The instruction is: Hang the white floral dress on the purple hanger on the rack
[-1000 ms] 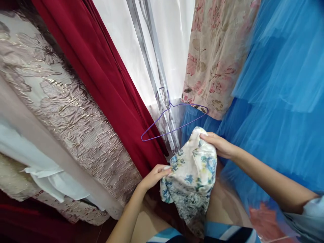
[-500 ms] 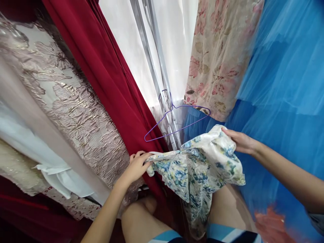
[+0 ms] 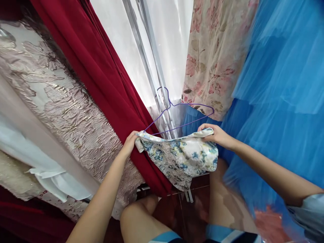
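Left hand: the left hand (image 3: 129, 143), at centre frame, is pinched closed on the left end of the blue floral garment (image 3: 180, 158)
Right hand: the right hand (image 3: 217, 135), right of centre, has its fingers curled over the garment's right end, gripping it
Garment: held taut between the two hands, its top edge running nearly level from left to right, the rest hanging below towards the bottom of the frame
Hanger: a purple wire hanger (image 3: 177, 113) hangs just above and behind the stretched edge, its hook caught on the metal rack bars (image 3: 152, 64); its lower wire slopes from upper right down to lower left
Key relation: the garment's long axis lies roughly along the hanger's lower wire; the left hand sits just beside the hanger's lower left tip, the right hand just under its right shoulder
Around, left: dark red curtain-like dress (image 3: 101, 74); embossed champagne fabric (image 3: 63, 108)
Around, right: pink floral dress (image 3: 212, 57); blue tulle (image 3: 278, 84)
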The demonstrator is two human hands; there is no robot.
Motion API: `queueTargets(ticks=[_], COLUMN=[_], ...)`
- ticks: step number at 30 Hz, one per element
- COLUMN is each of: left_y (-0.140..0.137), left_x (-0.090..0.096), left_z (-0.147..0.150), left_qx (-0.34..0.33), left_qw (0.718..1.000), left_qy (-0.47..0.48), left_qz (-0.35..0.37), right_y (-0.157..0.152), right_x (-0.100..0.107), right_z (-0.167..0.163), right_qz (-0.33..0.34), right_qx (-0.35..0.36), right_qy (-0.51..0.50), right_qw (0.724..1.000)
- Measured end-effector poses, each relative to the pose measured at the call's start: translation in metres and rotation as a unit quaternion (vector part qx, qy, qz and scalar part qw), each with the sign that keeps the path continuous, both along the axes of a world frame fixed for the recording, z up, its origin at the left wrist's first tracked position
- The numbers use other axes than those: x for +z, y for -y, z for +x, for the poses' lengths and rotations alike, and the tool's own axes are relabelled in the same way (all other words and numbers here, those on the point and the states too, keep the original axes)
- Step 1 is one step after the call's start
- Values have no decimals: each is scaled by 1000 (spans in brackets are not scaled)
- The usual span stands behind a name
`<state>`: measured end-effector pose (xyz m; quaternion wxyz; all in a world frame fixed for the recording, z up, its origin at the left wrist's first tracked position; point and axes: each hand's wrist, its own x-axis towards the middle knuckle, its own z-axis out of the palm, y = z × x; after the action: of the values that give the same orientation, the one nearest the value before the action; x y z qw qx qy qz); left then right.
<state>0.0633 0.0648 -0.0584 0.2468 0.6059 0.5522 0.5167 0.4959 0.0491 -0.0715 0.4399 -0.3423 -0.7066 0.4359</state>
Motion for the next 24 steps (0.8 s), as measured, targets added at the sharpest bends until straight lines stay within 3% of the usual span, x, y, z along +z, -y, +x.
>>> queueTargets(ticks=[3,6,9,12,17,21,24], left_y=[-13,-15,-10,-5,-7,-10,-6], left_x=[-4,-11,-17,-18,3,37,56], left_z=[9,19,26,22,13,37,70], left_qx=[-27,-50,-62,-55,-11,-15,-35], left_qw=[998,995,993,995,998,991,953], left_qy=[51,81,90,86,59,-110,-252], left_qz=[-21,-37,-37,-22,7,70,167], right_y=[-25,-50,-68,-75,-66,-51,-34], right_x=[-6,-8,-9,-13,-25,-33,-34], right_z=[2,1,-5,-14,-26,-37,-44], right_qz=[137,200,200,178,132,93,103], right_qx=[-143,-157,-93,-82,-74,-52,-59], right_qy=[30,63,115,142,135,121,121], right_qw=[980,965,969,970,979,987,986])
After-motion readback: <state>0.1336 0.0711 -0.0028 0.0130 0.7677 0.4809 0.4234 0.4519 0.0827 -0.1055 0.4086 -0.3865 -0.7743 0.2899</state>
